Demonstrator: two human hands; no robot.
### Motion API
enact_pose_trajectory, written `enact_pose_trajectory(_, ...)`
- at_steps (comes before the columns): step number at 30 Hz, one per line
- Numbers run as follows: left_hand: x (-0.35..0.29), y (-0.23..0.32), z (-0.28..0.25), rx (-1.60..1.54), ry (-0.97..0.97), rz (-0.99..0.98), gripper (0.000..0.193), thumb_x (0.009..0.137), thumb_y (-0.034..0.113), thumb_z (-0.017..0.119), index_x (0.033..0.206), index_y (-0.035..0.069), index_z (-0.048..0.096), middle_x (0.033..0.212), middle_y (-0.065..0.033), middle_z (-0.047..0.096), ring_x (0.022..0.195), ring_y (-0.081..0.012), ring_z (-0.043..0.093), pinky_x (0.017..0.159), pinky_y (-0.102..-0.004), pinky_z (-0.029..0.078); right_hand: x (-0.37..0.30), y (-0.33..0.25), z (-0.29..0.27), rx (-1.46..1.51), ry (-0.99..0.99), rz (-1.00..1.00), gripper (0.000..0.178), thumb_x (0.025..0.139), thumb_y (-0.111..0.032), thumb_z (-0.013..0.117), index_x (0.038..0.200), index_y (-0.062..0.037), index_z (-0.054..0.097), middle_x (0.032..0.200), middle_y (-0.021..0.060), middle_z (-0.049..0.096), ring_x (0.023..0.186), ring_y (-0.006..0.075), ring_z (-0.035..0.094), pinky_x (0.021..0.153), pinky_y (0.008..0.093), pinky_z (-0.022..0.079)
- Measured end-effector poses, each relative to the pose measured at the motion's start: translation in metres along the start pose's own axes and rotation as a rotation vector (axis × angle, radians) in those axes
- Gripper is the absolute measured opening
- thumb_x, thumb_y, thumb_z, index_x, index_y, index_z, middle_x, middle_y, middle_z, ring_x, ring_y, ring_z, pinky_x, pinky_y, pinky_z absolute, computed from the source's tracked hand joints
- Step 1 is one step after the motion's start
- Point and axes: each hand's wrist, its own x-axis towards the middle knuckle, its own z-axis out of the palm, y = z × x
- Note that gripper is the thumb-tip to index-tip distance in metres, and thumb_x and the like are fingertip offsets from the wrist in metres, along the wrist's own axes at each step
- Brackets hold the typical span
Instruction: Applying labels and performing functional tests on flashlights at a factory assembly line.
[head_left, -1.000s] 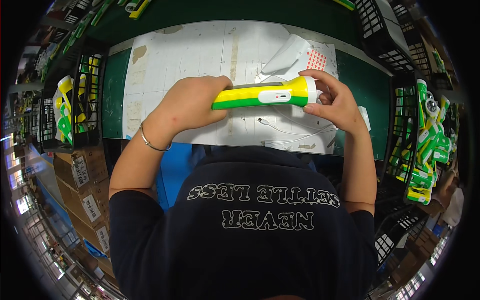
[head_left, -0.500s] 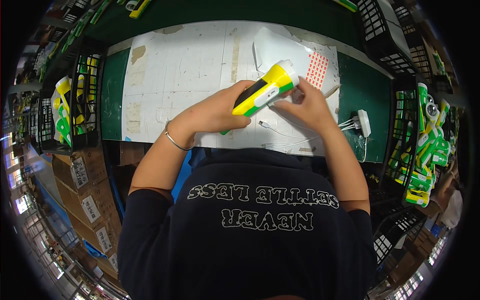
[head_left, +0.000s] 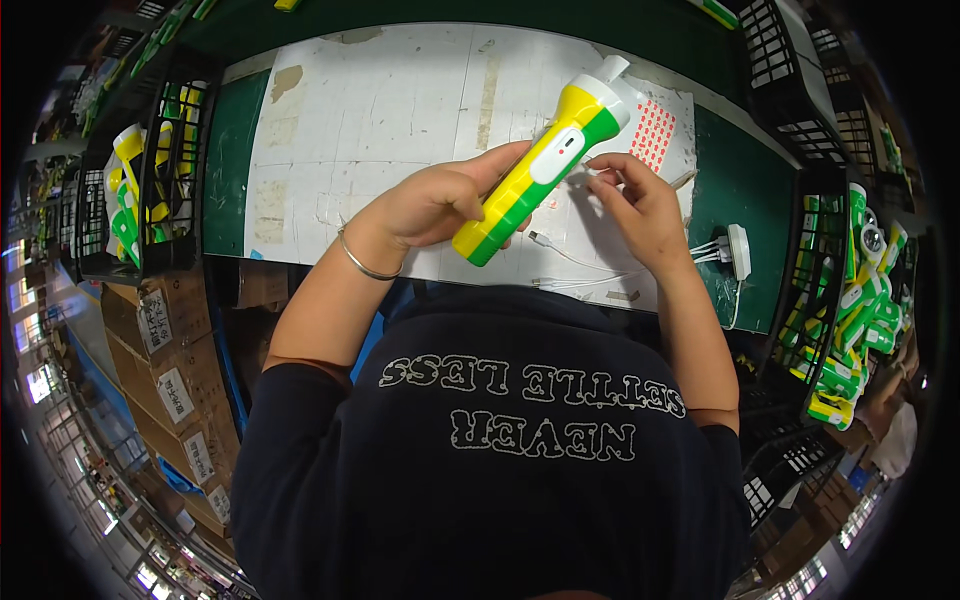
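Note:
My left hand (head_left: 440, 205) is wrapped round the lower body of a yellow and green flashlight (head_left: 520, 205), tilted with its wide white head up and to the right. A white oval panel (head_left: 557, 155) with a dark slot and a small red dot faces up. Beyond the head a pale tab (head_left: 613, 68) sticks out; I cannot tell whether it belongs to the flashlight. My right hand (head_left: 640, 215) is close beside the flashlight, thumb and forefinger drawn together at a tiny whitish thing too small to name.
A white charger block (head_left: 738, 252) with several white cables lies at the right; one USB plug (head_left: 540, 238) rests below the flashlight. A sheet of red stickers (head_left: 653, 135) lies on the white work surface (head_left: 350, 140). Black crates of flashlights flank the left (head_left: 150, 225) and right (head_left: 822, 290).
My left hand has turned the flashlight so its white panel faces more upward, and its head sits farther up and right. My right hand has drawn slightly right, away from the flashlight's head.

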Motion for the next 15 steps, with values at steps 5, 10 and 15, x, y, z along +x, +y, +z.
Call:
enact_pose_trajectory(5, 0.011, -0.003, -0.001, 0.049, -0.093, 0.015, 0.086, 0.063, 0.012, 0.048, 0.142, -0.002, 0.017, 0.119, -0.016, 0.046, 0.101, -0.0225, 0.051, 0.089, -0.0311, 0.043, -0.009, -0.014, -0.018, 0.248, -0.025, 0.061, 0.016, 0.085, -0.009, 0.062, 0.096, 0.0022, 0.062, 0.079, 0.0049, 0.065, 0.074, 0.0071, 0.061, 0.067, 0.0185, 0.046)
enact_pose_trajectory(10, 0.029, -0.016, 0.013, 0.741, 0.242, 0.209, 0.073, 0.074, 0.013, 0.061, 0.137, -0.001, 0.027, 0.121, -0.0162, 0.047, 0.109, -0.0242, 0.049, 0.094, -0.0331, 0.039, -0.01, -0.029, -0.023, 0.281, -0.078, 0.116, 0.016, 0.085, -0.012, 0.063, 0.092, 0.0025, 0.063, 0.078, 0.0062, 0.066, 0.074, 0.0083, 0.061, 0.069, 0.0197, 0.046)
enact_pose_trajectory(15, 0.032, -0.018, 0.024, 1.046, 0.308, 0.381, 0.069, 0.074, 0.011, 0.062, 0.134, -0.001, 0.03, 0.122, -0.0197, 0.047, 0.113, -0.0282, 0.048, 0.097, -0.0345, 0.037, -0.008, -0.022, -0.024, 0.328, -0.026, 0.124, 0.013, 0.085, -0.011, 0.061, 0.09, 0.001, 0.063, 0.073, 0.0042, 0.065, 0.057, 0.0005, 0.047, 0.052, 0.0153, 0.033)
